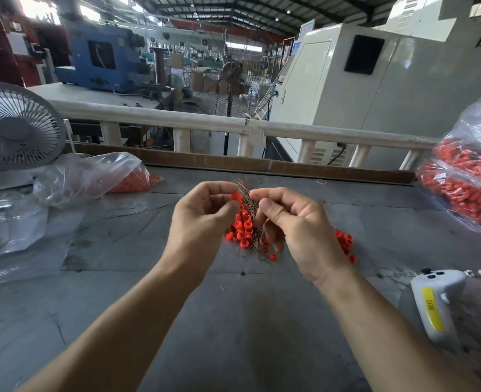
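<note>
Pinching one red cap (pixel 236 197) between thumb and fingertips: left hand (pixel 202 222), raised just above the pile of red caps (pixel 240 232). The cap is turned toward the wires, probably so that a strand end can be fed into it.

Right hand (pixel 296 230): fingers curled round a bundle of thin copper wires (pixel 246 190), thumb and forefinger nipping it near the top, directly over the pile. The bundle runs down through the hand toward the pile. It is held upright, it seems, so that one strand can be singled out.

Pile of red caps: loose on the grey table (pixel 233 321) beneath both hands, spilling out to the right of them. Kept close, I judge, so that the next cap is a short reach.

Clear bag (pixel 98 176): left of the pile, well apart, partly filled with red caps. Likely the stock.

Fuller bag (pixel 465 190): right of the pile, well apart. Whether its caps carry wires is too small to tell.

Desk fan (pixel 15 128): far left of the pile, behind the clear bag.

White controller (pixel 434 301): right of the pile and nearer the person, lying flat.

Cardboard strip (pixel 233 162): beyond the pile, along the table's far edge, probably to stop caps rolling off.
</note>
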A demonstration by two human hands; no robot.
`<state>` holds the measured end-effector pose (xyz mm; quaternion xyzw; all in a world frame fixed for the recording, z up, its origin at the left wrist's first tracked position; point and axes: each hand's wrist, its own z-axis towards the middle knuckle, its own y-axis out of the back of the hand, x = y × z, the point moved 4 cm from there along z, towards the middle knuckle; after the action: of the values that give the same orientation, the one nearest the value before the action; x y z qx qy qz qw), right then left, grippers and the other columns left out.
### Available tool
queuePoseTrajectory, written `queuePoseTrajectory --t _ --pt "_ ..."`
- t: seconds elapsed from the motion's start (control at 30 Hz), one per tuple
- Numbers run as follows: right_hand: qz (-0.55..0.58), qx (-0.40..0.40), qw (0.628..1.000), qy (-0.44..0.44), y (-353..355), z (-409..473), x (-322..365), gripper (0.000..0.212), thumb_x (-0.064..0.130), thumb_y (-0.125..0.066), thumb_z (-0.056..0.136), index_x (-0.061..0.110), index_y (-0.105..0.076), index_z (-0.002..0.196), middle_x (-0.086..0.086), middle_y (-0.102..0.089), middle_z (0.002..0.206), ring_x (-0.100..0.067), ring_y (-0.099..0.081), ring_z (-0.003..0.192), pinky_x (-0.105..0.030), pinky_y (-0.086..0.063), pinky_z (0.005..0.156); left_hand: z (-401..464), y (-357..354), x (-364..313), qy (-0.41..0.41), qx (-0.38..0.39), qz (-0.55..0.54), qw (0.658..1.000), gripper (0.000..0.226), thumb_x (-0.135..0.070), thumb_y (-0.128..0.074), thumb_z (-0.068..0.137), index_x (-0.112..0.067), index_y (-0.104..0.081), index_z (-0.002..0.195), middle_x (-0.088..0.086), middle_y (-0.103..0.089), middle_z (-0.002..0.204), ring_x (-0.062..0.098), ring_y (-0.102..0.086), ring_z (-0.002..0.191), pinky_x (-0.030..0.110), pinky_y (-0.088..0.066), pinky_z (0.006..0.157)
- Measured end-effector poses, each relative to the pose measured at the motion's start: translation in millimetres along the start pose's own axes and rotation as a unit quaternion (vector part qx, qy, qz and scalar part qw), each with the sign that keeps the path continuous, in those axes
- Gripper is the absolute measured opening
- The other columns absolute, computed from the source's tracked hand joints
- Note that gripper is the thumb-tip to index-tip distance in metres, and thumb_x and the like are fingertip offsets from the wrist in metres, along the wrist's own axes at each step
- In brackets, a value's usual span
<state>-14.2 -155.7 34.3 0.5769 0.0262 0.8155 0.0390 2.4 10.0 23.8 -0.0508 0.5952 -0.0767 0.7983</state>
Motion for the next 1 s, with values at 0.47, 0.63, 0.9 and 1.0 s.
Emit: queuePoseTrajectory --t 0.47,0.63,0.9,1.0 --pt "0.01 -0.028 0.999 0.036 -3 -5 10 0.014 0.01 -0.065 0.099 0.018 -0.076 0.094 -0.004 -0.065 0.064 -0.01 -0.05 0.05 -0.017 -0.037 0.044 -5 -9 -6 0.042 0.094 -0.138 0.985 0.024 -0.014 -0.071 0.084 -0.018 -0.08 0.105 0.007 -0.075 0.093 0.013 -0.067 0.075 0.023 -0.054 0.064" --pt "0.007 -0.029 0.999 0.044 -3 -6 11 0.015 0.01 -0.065 0.099 0.018 -0.075 0.093 -0.004 -0.065 0.064 -0.01 -0.049 0.049 -0.016 -0.037 0.044 -4 -9 -2 0.044 0.099 -0.151 0.983 0.024 -0.013 -0.068 0.086 -0.016 -0.079 0.108 0.006 -0.076 0.093 0.012 -0.068 0.072 0.022 -0.053 0.061" --pt "-0.005 -0.037 0.998 0.057 -7 -8 13 0.011 0.009 -0.066 0.098 0.012 -0.076 0.094 -0.001 -0.066 0.064 -0.003 -0.056 0.051 -0.012 -0.041 0.046 -2 -10 -1 0.04 0.101 -0.15 0.983 0.032 -0.013 -0.073 0.079 -0.015 -0.079 0.111 0.006 -0.077 0.093 0.011 -0.069 0.072 0.02 -0.054 0.062" --pt "-0.009 -0.041 0.997 0.057 -6 -8 13 0.014 0.011 -0.066 0.099 0.018 -0.076 0.092 -0.001 -0.067 0.064 -0.007 -0.053 0.05 -0.015 -0.039 0.045 -3 -10 -1 0.036 0.11 -0.148 0.982 0.031 -0.013 -0.071 0.081 -0.014 -0.078 0.111 0.007 -0.077 0.093 0.01 -0.069 0.071 0.02 -0.054 0.062"
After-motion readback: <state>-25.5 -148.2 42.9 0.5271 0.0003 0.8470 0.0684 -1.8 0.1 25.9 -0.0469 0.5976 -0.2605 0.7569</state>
